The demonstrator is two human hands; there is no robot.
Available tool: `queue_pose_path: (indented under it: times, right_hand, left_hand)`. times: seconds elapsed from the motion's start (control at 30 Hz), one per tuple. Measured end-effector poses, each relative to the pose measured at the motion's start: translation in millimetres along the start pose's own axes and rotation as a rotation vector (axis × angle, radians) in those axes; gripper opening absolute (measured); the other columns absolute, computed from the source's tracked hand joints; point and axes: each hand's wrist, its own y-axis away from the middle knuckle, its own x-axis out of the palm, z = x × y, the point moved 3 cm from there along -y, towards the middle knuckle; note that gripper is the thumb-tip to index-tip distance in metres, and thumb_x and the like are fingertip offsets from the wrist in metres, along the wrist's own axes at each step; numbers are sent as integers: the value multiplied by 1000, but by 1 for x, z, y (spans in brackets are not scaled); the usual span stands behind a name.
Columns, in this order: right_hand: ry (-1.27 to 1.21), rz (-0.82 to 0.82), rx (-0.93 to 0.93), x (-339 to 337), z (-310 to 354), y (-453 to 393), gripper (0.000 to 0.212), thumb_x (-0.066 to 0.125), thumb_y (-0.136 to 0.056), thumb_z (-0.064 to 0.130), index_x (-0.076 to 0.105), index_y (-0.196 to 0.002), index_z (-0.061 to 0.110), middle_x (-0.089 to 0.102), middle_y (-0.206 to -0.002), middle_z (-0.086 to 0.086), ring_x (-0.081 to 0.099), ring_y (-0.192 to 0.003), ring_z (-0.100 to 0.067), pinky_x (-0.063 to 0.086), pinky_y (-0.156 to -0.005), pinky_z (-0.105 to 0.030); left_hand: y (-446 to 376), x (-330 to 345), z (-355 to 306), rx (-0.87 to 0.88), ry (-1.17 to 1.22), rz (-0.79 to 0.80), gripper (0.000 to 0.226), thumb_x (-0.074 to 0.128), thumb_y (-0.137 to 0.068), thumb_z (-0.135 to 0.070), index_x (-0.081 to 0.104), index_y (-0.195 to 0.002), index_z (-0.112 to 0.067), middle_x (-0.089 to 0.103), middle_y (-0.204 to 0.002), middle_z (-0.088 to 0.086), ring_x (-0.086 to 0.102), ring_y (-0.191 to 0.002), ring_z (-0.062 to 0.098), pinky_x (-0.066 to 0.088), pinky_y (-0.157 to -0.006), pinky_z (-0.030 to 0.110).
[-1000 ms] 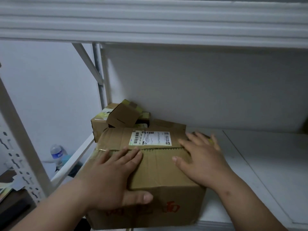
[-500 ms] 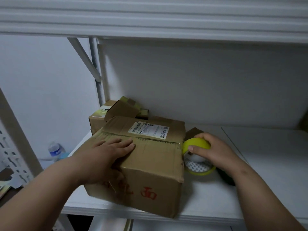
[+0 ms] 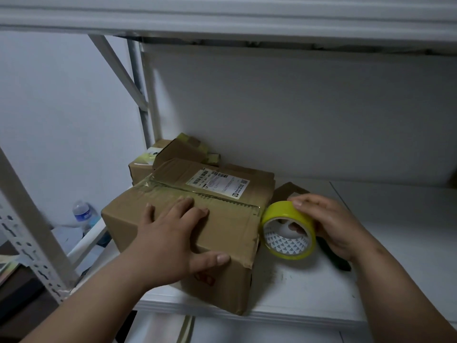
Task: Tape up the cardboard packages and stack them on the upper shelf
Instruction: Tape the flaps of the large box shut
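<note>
A large cardboard box with a white shipping label sits on the white shelf, its top seam covered by clear tape. My left hand lies flat on the box top, fingers spread, thumb over the front edge. My right hand grips a roll of yellow tape held upright just right of the box, near the end of the seam. Smaller cardboard boxes stand behind the large one at the shelf's back left.
Another small brown box sits behind the tape roll. A dark object lies on the shelf under my right wrist. The shelf above overhangs closely. A perforated upright post stands left; a water bottle is beyond it.
My right hand left the box top, took hold of the yellow tape roll and raised it upright beside the box. The left hand stayed flat on the box, which turned slightly.
</note>
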Motion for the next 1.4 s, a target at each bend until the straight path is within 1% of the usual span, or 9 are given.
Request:
queue_pose_path:
  times: [0.17, 0.33, 0.47, 0.6, 0.77, 0.97, 1.13, 1.27, 1.4]
  right_hand:
    - [-25, -13, -7, 5, -8, -9, 33, 80, -63, 40, 79, -90, 22, 72, -102, -14, 68, -95, -31, 52, -83, -42]
    - [-195, 166, 51, 15, -11, -7, 34, 74, -68, 27, 75, -95, 8, 69, -91, -25, 69, -74, -29, 57, -64, -31]
    - [-303, 344, 98, 23, -17, 7, 71, 92, -49, 30, 71, -111, 3, 68, -83, -27, 68, -68, -30, 58, -61, -33]
    - [-381, 330, 73, 32, -20, 12, 59, 80, -67, 22, 64, -120, 1, 66, -76, -22, 66, -64, -25, 56, -60, -29]
    - [-235, 290, 40, 27, -23, 17, 42, 75, -80, 36, 65, -109, 8, 67, -74, -19, 67, -65, -27, 56, -62, -31]
    - [-368, 276, 49, 15, -33, 26, 26, 57, -79, 17, 65, -97, 0, 68, -68, -10, 66, -63, -18, 56, -66, -28]
    - [-185, 217, 57, 3, -40, 34, 50, 87, -60, 46, 74, -89, 7, 71, -81, -12, 66, -74, -21, 54, -63, -26]
    - [-98, 197, 110, 2, -56, 48, 28, 67, -76, 38, 71, -83, 11, 64, -72, -6, 60, -68, -17, 50, -55, -27]
    - [14, 216, 119, 12, -61, 48, 22, 62, -90, 34, 68, -90, 12, 65, -66, 5, 61, -60, -9, 51, -60, -30]
  left_hand:
    - [3, 4, 4, 49, 11, -75, 126, 9, -41, -108, 32, -147, -44, 21, -159, -10, 18, -147, 8, 0, -122, 45]
    - [2, 1, 16, 108, 95, -97, 104, 20, -58, -104, 49, -137, -42, 37, -150, -14, 30, -141, 6, 6, -122, 49]
    - [2, -11, 23, 3, 123, -119, 95, 12, -61, -103, 57, -122, -45, 44, -142, -21, 36, -137, 2, 4, -120, 52]
    - [6, -24, -32, -18, 15, -127, 112, -5, -52, -101, 48, -131, -41, 35, -151, -23, 30, -141, 1, 5, -120, 52]
    - [-5, 4, -64, 10, -143, 137, 86, 35, -87, -75, 0, -156, -37, -6, -164, -15, -3, -152, 14, 7, -121, 51]
    - [-8, 7, -61, 7, -154, 118, 76, 39, -95, -58, 0, -157, -37, -5, -164, -16, -3, -152, 13, 7, -121, 51]
    - [-8, 3, -59, 10, -117, 146, 79, 42, -94, -62, -1, -156, -38, -6, -163, -18, -6, -152, 11, 3, -122, 49]
    - [-8, 3, -58, 14, -108, 144, 81, 42, -92, -65, 0, -156, -38, -5, -164, -19, -5, -152, 10, 3, -122, 50]
    - [-7, 4, -56, 16, -121, 138, 80, 39, -93, -67, 1, -156, -39, -3, -163, -19, -3, -151, 9, 2, -122, 48]
